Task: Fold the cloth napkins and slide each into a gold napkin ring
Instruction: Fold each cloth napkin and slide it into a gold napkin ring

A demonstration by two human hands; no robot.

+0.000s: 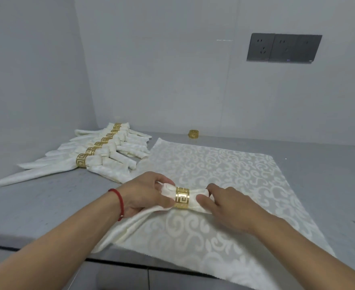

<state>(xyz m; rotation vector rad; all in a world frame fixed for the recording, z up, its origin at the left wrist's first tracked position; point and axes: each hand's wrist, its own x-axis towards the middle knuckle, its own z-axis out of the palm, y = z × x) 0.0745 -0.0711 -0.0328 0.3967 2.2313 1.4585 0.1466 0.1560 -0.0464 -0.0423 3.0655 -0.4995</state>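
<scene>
A cream folded napkin [130, 225] runs through a gold napkin ring [182, 197] just above the table's middle. My left hand [145, 195] grips the napkin on the ring's left side, thumb against the ring. My right hand [224, 206] pinches the napkin's short end on the ring's right side. The napkin's long tail trails down toward the table's front edge. Under both hands a flat patterned cream napkin [224, 168] lies spread out.
Several ringed napkins [101, 155] lie in an overlapping row at the back left. A spare gold ring [193, 134] stands by the back wall. Dark wall sockets [283, 48] sit upper right. The grey table [36, 201] ends at a front edge near my forearms.
</scene>
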